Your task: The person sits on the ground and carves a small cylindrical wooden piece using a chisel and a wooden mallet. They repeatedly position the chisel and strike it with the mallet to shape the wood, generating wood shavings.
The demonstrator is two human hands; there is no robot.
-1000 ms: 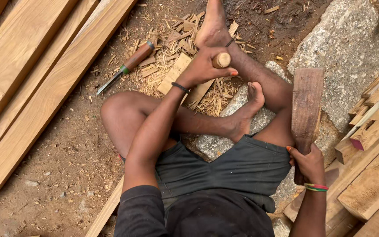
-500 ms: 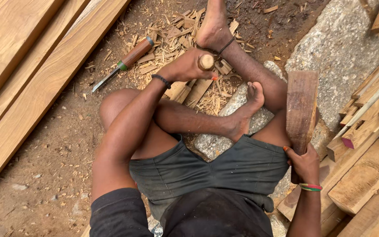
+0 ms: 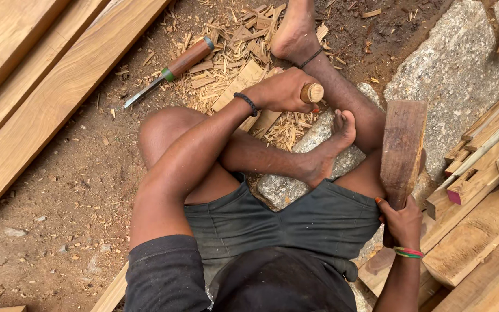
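Note:
I sit on the ground with my legs folded. My left hand is closed around the round wooden handle of a chisel, held upright over a wood piece among the shavings. My right hand grips the narrow end of a flat wooden mallet, raised upright beside my right knee. The chisel's blade is hidden under my left hand.
A second chisel with a brown handle lies on the dirt at the upper left. Long planks lie along the left. A grey stone and stacked timber pieces stand to the right. Wood chips cover the ground ahead.
The view has shifted slightly and the mallet now sits a little lower and nearer my right knee. My left hand stays on the chisel handle.

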